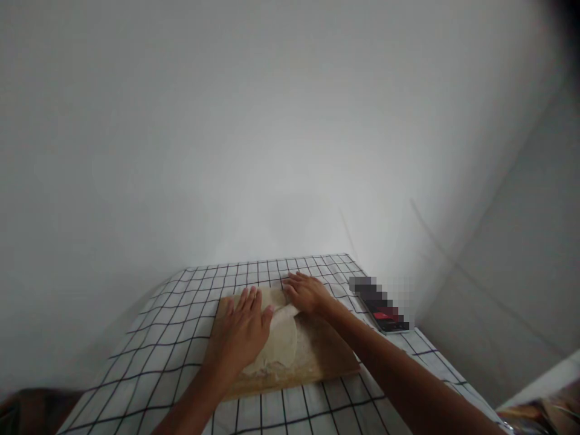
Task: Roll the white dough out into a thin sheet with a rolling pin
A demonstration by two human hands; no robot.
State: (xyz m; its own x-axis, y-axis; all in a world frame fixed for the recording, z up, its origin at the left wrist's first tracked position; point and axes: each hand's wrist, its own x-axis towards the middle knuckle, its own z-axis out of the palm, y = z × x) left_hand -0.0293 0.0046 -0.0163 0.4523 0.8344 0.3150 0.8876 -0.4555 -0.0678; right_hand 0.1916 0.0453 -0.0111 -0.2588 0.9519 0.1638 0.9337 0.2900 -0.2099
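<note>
A flat sheet of pale dough (281,345) lies on a wooden board (326,356), with loose flour around its near edge. Across the dough sits a light-coloured rolling pin (284,313), of which only a short stretch shows between my hands. My left hand (247,323) rests over its left part, palm down, fingers stretched forward and slightly spread. Over the right end is my right hand (308,293), also palm down, with its fingers extended to the left. Both palms hide most of the pin, and the left hand covers part of the dough.
The board lies on a table with a white, black-checked cloth (172,338). To the right, a phone (390,323), partly pixelated, lies near the table edge. A white wall (272,151) stands behind the table, and another runs along the right.
</note>
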